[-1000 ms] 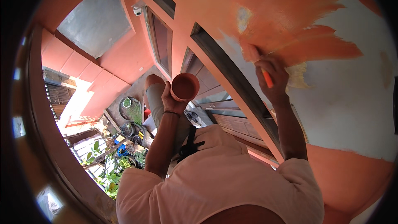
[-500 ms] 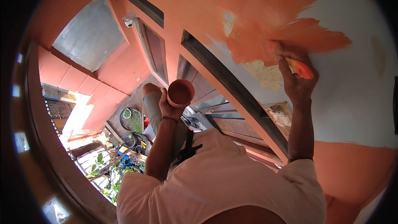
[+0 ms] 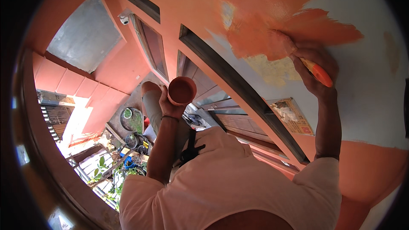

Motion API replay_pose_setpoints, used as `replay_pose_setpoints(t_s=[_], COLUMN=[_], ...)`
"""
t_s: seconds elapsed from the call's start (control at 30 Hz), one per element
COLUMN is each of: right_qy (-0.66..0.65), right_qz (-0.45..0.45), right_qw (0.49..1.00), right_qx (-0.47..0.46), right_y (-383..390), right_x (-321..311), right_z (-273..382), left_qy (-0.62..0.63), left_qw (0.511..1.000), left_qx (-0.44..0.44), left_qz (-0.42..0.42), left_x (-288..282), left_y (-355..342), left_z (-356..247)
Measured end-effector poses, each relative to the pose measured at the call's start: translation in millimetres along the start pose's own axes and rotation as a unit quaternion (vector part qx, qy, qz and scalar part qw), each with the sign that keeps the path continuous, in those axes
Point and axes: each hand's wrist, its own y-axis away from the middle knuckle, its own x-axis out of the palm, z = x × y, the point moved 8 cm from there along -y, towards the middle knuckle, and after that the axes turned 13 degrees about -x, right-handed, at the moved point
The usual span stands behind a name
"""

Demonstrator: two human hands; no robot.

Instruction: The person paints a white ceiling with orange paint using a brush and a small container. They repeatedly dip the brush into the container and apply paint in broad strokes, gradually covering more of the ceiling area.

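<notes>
My left hand (image 3: 166,107) is wrapped round an orange paint cup (image 3: 182,90), holding it upright, with orange paint visible inside. At upper right my right hand (image 3: 316,70) grips a paintbrush (image 3: 320,75) by its orange handle; the bristle end rests on a wet orange patch (image 3: 255,34) of the wall and is partly blurred into it. Around that patch the wall shows grey-white primer (image 3: 362,85) and a rough pale yellow area (image 3: 270,69).
A printed plaque (image 3: 289,117) hangs below the brush beside a long dark slot (image 3: 226,72). A white security camera (image 3: 124,17) is by a window (image 3: 151,47). Far below lie a round planter (image 3: 131,123), plants (image 3: 100,172) and assorted clutter (image 3: 130,157).
My right hand with the brush has moved rightward across the wall, its handle now slanting down to the right. The view has shifted slightly; my left hand still holds the cup.
</notes>
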Motion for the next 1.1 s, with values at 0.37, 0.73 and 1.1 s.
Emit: replay_pose_setpoints(t_s=[0.37,0.73,1.1], right_qy=[0.105,0.028,-0.229], right_qz=[0.057,-0.105,-0.226], right_qw=[0.980,0.994,0.897], right_qx=[-0.161,-0.002,0.303], right_y=[-10.4,9.1,81.0], right_x=[-22.2,-81.4,61.4], right_z=[25.1,23.4,13.3], left_qy=[0.031,0.042,0.007], left_qw=[0.998,0.998,0.999], left_qx=[-0.006,-0.018,-0.033], left_qz=[0.057,0.049,0.041], left_x=[-7.4,-8.9,-3.5], left_y=[-7.9,-9.3,-2.0], left_z=[-0.6,-5.6,-1.5])
